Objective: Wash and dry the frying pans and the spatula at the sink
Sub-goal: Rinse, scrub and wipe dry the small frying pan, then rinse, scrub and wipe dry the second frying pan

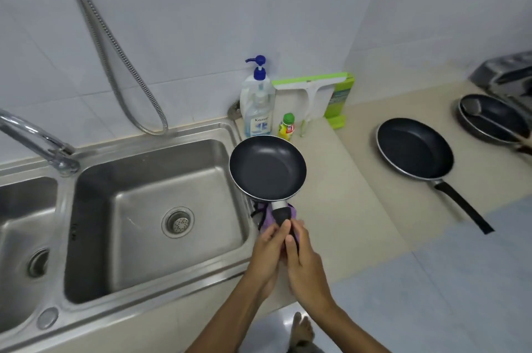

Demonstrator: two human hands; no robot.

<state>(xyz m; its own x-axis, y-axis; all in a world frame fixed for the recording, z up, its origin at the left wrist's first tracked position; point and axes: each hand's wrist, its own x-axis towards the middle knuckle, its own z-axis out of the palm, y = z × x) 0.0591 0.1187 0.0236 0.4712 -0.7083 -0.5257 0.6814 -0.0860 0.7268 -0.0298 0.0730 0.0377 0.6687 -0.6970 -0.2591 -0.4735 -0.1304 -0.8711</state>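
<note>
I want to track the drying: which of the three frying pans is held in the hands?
The smallest pan, at the sink's right edge. Both hands grip its handle; the other two pans lie untouched on the counter.

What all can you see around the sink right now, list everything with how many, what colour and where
small frying pan: 1, black, held over the sink's right edge
purple cloth: 1, around its handle
large frying pan: 1, black, on the counter, right
third pan: 1, dark, far right, utensil inside
sink: 1, steel, two basins, left
tap: 1, chrome, far left
hose: 1, metal, on the wall
soap bottle: 1, clear, blue pump, behind the sink
small bottle: 1, yellow, green cap
squeegee: 1, white and green, against the wall
left hand: on the handle
right hand: on the handle
</note>
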